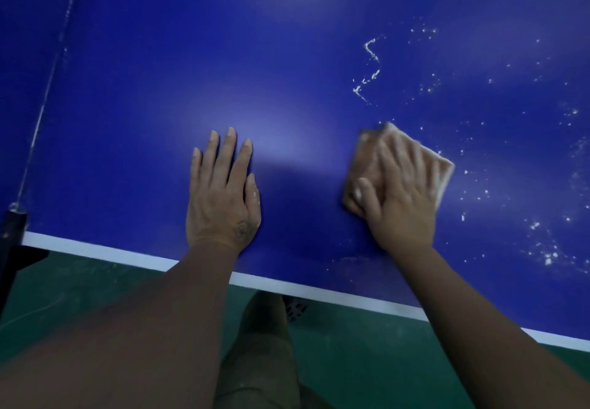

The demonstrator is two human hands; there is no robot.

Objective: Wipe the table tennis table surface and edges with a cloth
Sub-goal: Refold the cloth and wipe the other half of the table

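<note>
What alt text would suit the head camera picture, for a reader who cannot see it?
A person's right hand presses a folded tan cloth flat on a blue table tennis table, with scattered white crumbs beyond and to its right. The left hand rests flat on the cleaner surface, near the white edge line.

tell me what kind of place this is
Likely an indoor sports hall or games room: a blue table tennis table with a white edge line, a black net post at its left, and green flooring below.
</note>
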